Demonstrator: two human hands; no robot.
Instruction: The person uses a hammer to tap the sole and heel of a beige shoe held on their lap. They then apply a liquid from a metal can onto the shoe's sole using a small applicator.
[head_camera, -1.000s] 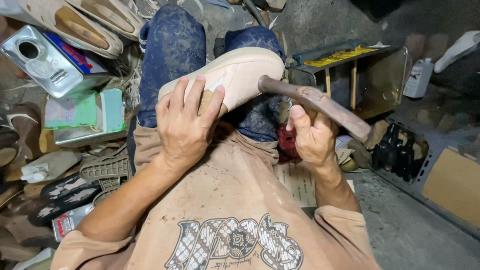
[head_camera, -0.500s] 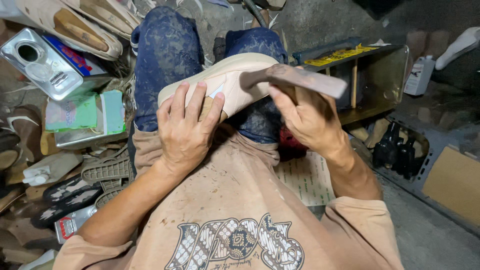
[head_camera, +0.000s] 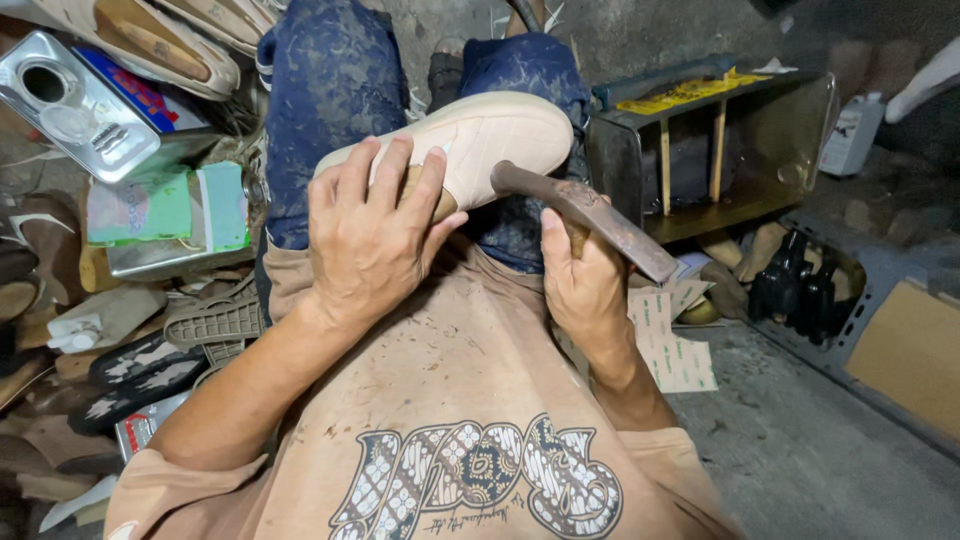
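A beige shoe (head_camera: 490, 140) lies across my lap with its pale sole turned up. My left hand (head_camera: 375, 235) presses down on its heel end, fingers spread over the sole. My right hand (head_camera: 580, 285) grips the handle of a rusty hammer (head_camera: 590, 215). The hammer's head rests against the side of the shoe's sole near the toe end. My knees in stained blue jeans (head_camera: 330, 90) support the shoe from below.
An open metal box (head_camera: 720, 140) with wooden sticks stands to the right. Left of me lie a square metal can (head_camera: 75, 100), green packets (head_camera: 165, 205), loose soles and shoes (head_camera: 150, 365). White paper sheets (head_camera: 675, 340) lie on the concrete floor at right, next to a dark tray.
The hammer rose over the sole half a second ago and has now come back down against the shoe's edge. My left hand has kept the shoe pinned in place.
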